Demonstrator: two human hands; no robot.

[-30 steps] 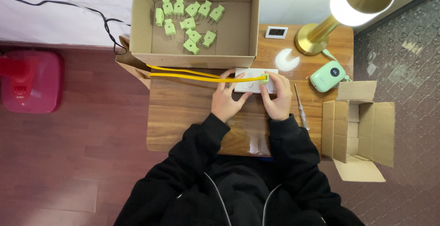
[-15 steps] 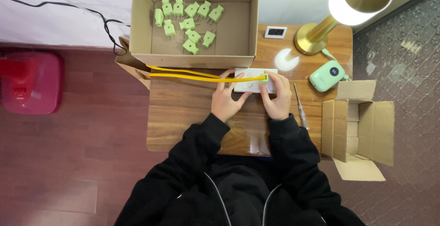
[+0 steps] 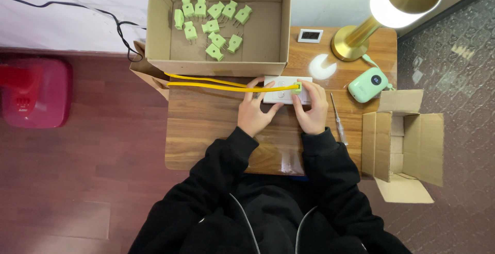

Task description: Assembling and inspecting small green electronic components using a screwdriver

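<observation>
- White power strip [image 3: 282, 95] lies flat on the wooden table [image 3: 206, 130], just in front of the big cardboard box [image 3: 160, 37]; pale, oblong, its long side parallel to the box's front wall.
- Small green plug [image 3: 297, 88] sits on the strip's right part; a yellow cable [image 3: 216, 84] runs left from it along the box front and past the table's left edge.
- Left hand [image 3: 256, 111] presses on the strip's left half, fingers spread flat, not closed around anything.
- Right hand [image 3: 309, 108] rests on the strip's right end, fingertips pinched on the green plug.
- Inside the big box: loose green plugs [image 3: 211, 26], scattered toward its back-left.
- Right of the strip: white round pad [image 3: 322, 67], mint-green device [image 3: 367, 84], screwdriver [image 3: 338, 125], brass lamp [image 3: 356, 43] further back.
- Small open carton [image 3: 407, 146] stands off the table's right edge.
- Open tabletop left of the strip and toward the near edge; the right side is crowded.
</observation>
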